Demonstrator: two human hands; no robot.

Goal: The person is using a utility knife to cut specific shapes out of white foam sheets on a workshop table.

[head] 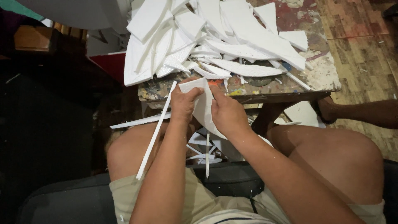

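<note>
**Both hands on foam sheet**

Currently left hand [183,101] and right hand [226,112] both pinch a flat white curved foam piece [203,105] over the lap, beside a paint-spattered wooden table [319,79] piled with grainy white foam offcuts [232,45]. Piece's lower edge hidden behind right wrist.

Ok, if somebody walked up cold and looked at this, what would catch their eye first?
Probably the heap of white foam offcuts covering the paint-spattered table at the top. Next, the left hand and right hand gripping one white foam piece just below the table's edge, with a long thin foam strip slanting down over the left knee.
</note>
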